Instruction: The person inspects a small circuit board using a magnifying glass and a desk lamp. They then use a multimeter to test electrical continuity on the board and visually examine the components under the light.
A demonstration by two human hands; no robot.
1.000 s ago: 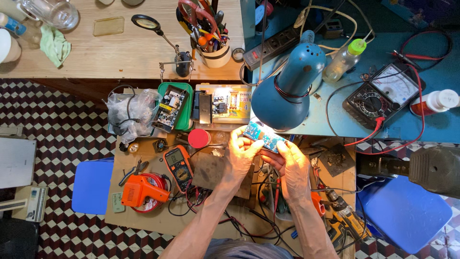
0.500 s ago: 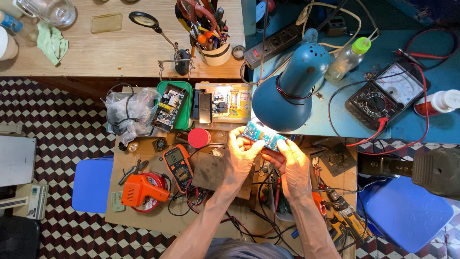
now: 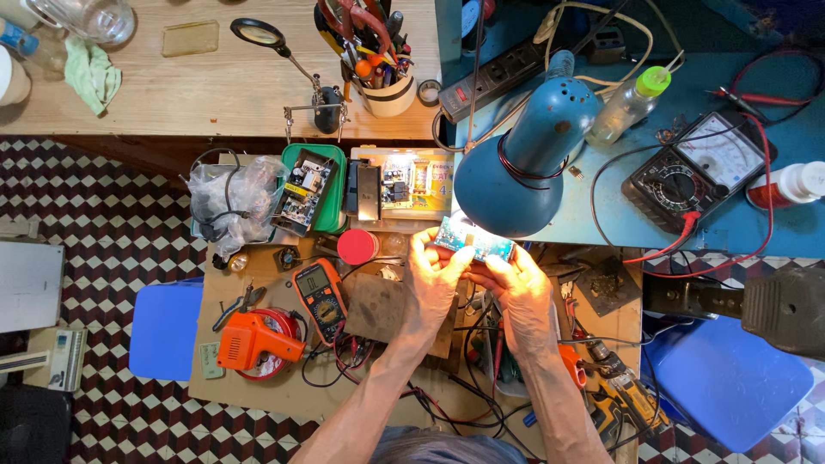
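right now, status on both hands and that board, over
Left hand and right hand both gripping small blue-green circuit board. Board held up under blue lamp. Red cap and orange multimeter close by, not touching.

My blue desk lamp (image 3: pixel 522 176) throws a hard white pool straight down, blowing out the small circuit board (image 3: pixel 471 241) and my fingertips (image 3: pixel 434 255) with glare. Away from it the bench (image 3: pixel 284 391) sits in soft, even daylight with faint shadows. Everything stays sharp; the wide lens bends the edges slightly.
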